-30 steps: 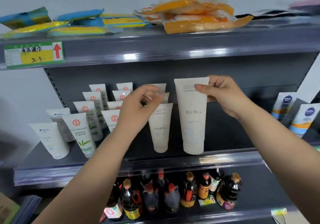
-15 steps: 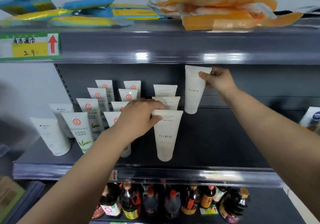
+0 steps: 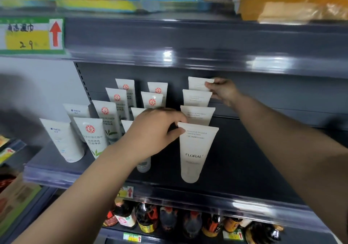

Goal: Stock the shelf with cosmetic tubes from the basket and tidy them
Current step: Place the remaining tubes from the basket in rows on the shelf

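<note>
Our left hand [image 3: 154,130] pinches the front cream plastic tube [image 3: 194,153] printed "FLORAL"; our right hand [image 3: 223,91] grips the rearmost cream tube [image 3: 196,83] on the dark grey shelf [image 3: 244,159].

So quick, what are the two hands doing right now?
Left hand: pinching the top edge of the front FLORAL tube.
Right hand: pinching the top corner of the rearmost tube in that same row.
</note>
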